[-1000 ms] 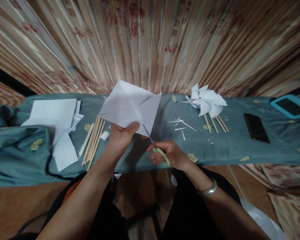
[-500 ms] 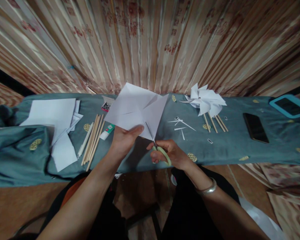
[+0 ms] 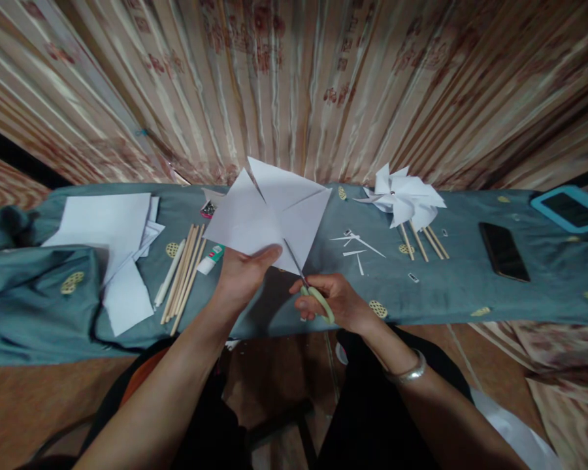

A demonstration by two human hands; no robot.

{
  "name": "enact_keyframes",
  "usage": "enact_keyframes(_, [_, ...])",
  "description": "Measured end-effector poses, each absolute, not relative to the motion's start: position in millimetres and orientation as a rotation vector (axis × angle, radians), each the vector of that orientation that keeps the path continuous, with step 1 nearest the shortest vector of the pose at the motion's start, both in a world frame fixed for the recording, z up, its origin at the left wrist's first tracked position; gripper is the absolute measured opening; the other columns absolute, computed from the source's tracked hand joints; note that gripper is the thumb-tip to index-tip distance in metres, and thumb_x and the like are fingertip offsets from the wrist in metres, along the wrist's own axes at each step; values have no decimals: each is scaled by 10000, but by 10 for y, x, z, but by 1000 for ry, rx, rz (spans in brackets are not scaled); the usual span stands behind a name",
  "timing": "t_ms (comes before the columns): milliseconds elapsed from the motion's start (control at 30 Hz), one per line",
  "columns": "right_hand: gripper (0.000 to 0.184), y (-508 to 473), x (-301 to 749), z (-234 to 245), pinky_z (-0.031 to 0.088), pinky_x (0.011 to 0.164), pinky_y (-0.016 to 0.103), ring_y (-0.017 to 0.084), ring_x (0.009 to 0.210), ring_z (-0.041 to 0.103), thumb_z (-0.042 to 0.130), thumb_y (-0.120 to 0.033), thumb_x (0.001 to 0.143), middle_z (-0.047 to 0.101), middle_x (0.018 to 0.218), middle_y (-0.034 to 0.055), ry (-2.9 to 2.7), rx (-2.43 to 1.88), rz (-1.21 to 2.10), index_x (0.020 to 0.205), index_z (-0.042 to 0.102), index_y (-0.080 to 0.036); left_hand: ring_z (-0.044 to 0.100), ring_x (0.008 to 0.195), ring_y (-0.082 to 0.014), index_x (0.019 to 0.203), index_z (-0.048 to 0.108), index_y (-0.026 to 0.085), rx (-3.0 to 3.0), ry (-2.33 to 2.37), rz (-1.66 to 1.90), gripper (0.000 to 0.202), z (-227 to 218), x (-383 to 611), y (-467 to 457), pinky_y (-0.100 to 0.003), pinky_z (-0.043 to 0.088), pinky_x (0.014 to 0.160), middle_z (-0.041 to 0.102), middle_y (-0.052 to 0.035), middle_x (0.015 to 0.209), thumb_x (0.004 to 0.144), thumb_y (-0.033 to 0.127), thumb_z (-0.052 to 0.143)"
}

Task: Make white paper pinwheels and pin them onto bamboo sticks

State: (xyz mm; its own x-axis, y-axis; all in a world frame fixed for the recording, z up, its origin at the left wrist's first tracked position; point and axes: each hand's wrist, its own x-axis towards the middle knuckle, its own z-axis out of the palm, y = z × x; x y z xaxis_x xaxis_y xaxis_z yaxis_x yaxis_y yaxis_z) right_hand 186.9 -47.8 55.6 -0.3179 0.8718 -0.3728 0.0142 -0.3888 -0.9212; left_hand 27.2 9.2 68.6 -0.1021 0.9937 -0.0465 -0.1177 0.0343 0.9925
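Note:
My left hand (image 3: pixel 242 274) pinches the near edge of a white square paper sheet (image 3: pixel 269 212), held tilted above the table with cut slits showing from its corners. My right hand (image 3: pixel 333 300) grips green-handled scissors (image 3: pixel 308 287); their blades point up-left into the sheet's near corner beside my left thumb. A silver bangle sits on my right wrist. Both hands hover over the front edge of the table covered in blue-grey cloth (image 3: pixel 451 287).
A stack of white paper (image 3: pixel 110 225), wooden sticks (image 3: pixel 183 274) and a glue tube (image 3: pixel 210 260) lie at the left. Finished paper pinwheels (image 3: pixel 404 199) on sticks, paper scraps (image 3: pixel 355 245), a black phone (image 3: pixel 502 251) and a blue-cased tablet (image 3: pixel 571 205) lie at the right. A curtain hangs behind.
The sheet has shifted right and turned in my left hand, and a cut near its far corner has opened. The scissors stay at the near corner with little movement.

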Motion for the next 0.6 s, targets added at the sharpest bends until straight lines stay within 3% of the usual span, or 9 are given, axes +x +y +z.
enact_keyframes(600, [457,-478,1836,541,417,447,192,71,448,522,840,-516,559,609,511,-40,-1175,-1285,1715,785,681,-153,646,730,-221,782,608,156,1030,1227,1264,325,635,281,56,-364,541,736,680,-57,809,537,295,769])
